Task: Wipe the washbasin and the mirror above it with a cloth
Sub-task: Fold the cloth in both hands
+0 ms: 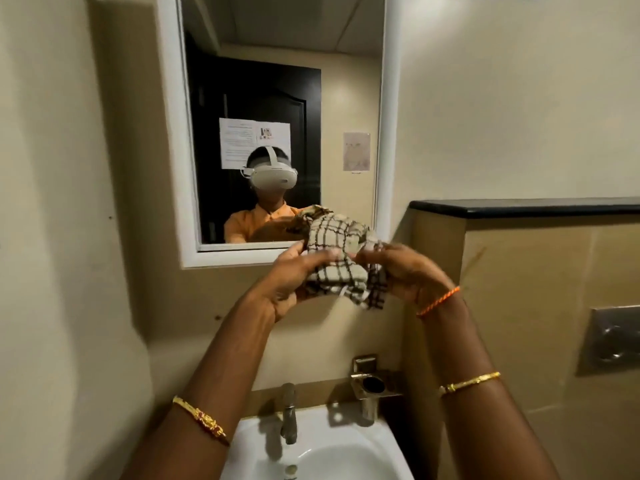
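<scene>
**Cloth bunched in both hands, just below the mirror**

Your left hand [287, 282] and right hand [405, 271] each have fingers curled into the checked cloth [343, 251], holding it crumpled between them in the air in front of the mirror's lower right corner. The cloth looks light, soft and limp; it will sag and fold wherever you let go, so gather it into a flat pad under one palm instead of pinching an edge. Whether it is damp, you cannot tell from here.

The mirror [277, 81] hangs in a white frame directly behind the cloth, close but not visibly touched. The washbasin [363, 441] sits well below your forearms, with the tap [289, 410] at its back; nothing shows in the part of the bowl you can see. Beside the tap, a metal holder [372, 386] on the wall looks empty
</scene>
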